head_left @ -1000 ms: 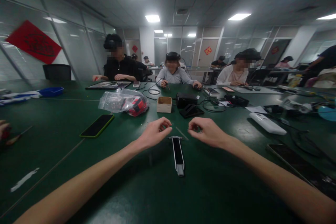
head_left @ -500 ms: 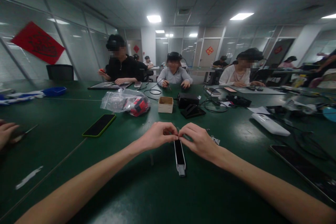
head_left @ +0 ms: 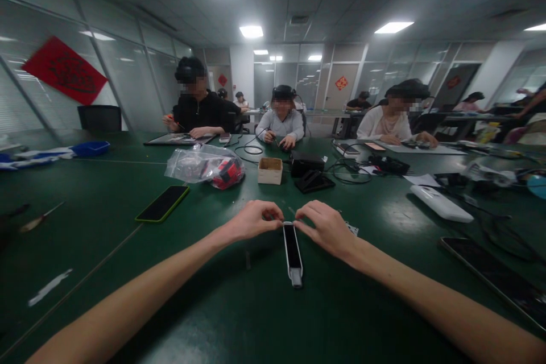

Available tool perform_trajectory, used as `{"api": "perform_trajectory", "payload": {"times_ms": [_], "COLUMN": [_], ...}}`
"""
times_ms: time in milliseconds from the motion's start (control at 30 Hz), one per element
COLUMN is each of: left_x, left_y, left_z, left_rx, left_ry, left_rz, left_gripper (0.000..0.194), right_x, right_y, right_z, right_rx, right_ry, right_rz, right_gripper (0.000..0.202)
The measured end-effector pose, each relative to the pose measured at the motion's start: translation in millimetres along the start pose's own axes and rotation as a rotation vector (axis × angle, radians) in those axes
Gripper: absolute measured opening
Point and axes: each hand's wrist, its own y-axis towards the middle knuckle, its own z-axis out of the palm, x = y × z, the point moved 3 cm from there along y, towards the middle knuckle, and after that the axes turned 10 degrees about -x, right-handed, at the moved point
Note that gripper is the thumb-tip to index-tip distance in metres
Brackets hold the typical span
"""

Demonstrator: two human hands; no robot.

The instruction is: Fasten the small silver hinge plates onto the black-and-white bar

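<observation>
A slim white device with a black face lies lengthwise on the green table, its grey end towards me. At its far end, my left hand touches the left corner with thumb and fingertips curled close together. My right hand is at the right corner of the same end, thumb and index finger near each other. Whether either hand pinches something small cannot be made out. Small metal parts lie just beyond my right hand, partly hidden by it.
A green-edged phone and a screwdriver lie left. Ahead are a plastic bag with red items, a small box and a black case. A white device and dark phone lie right. People sit opposite.
My hands have moved slightly apart, uncovering the far end of the device. The other person's hand at the left edge has gone out of view.
</observation>
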Motion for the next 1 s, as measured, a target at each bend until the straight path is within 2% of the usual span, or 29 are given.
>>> {"api": "perform_trajectory", "payload": {"times_ms": [133, 267, 400, 633, 1000], "left_x": [32, 45, 45, 43, 36], "left_y": [2, 2, 1, 1, 0], "left_z": [-0.3, 2.1, 7.3, 14.9, 18.1], "left_rx": [-0.009, -0.003, 0.009, -0.02, -0.028], "left_ry": [-0.001, -0.019, -0.004, 0.051, 0.078], "left_rz": [-0.058, -0.075, -0.063, -0.045, -0.035], "left_gripper": [0.016, 0.016, 0.015, 0.013, 0.013], "right_x": [-20, -27, -26, -25, -27], "right_y": [-14, -25, -26, -25, -26], "right_z": [13, 27, 33, 31, 32], "right_rx": [0.074, 0.117, 0.135, 0.119, 0.137], "right_ry": [-0.002, 0.028, 0.077, 0.092, 0.124], "right_rz": [0.152, 0.208, 0.232, 0.257, 0.273], "right_gripper": [0.012, 0.016, 0.018, 0.019, 0.019]}}
